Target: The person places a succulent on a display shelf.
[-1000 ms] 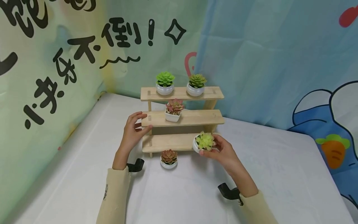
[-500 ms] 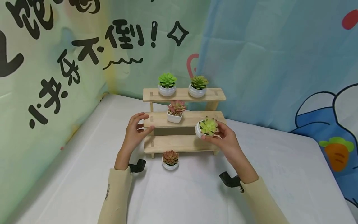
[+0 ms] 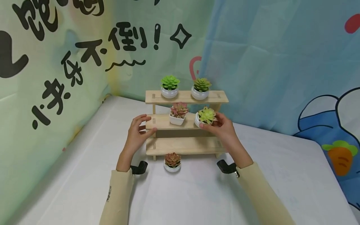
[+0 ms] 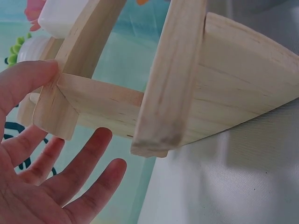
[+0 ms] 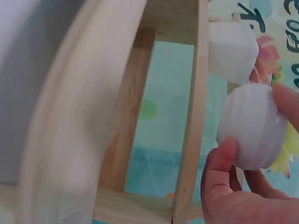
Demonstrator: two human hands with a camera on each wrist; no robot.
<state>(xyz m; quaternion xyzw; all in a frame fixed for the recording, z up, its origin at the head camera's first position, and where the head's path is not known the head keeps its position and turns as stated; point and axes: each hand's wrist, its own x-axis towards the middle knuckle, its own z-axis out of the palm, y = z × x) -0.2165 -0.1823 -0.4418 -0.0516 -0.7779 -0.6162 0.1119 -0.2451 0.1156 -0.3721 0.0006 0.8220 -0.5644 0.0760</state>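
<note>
My right hand (image 3: 225, 127) pinches the white pot of a yellow-green succulent (image 3: 207, 115) at the right part of the middle board of a wooden three-tier plant stand (image 3: 182, 144). In the right wrist view, the round white pot (image 5: 252, 126) sits between thumb and fingers, close over the board. My left hand (image 3: 136, 134) holds the left end of that middle board, thumb at the front edge and index finger at the back. In the left wrist view, the other fingers (image 4: 100, 140) spread out below it. A pink succulent (image 3: 178, 113) in a square white pot stands beside the held one.
Two green succulents, one bright (image 3: 170, 87) and one darker (image 3: 200, 88), stand on the top board. A brown succulent (image 3: 172, 162) in a white pot stands on the white tablecloth (image 3: 197, 190) before the stand. Printed cloth (image 3: 267, 62) hangs behind.
My right hand has lifted the yellow-green succulent from by the bottom board up and back to the middle board. The left hand keeps its place at the stand; the view has shifted slightly.
</note>
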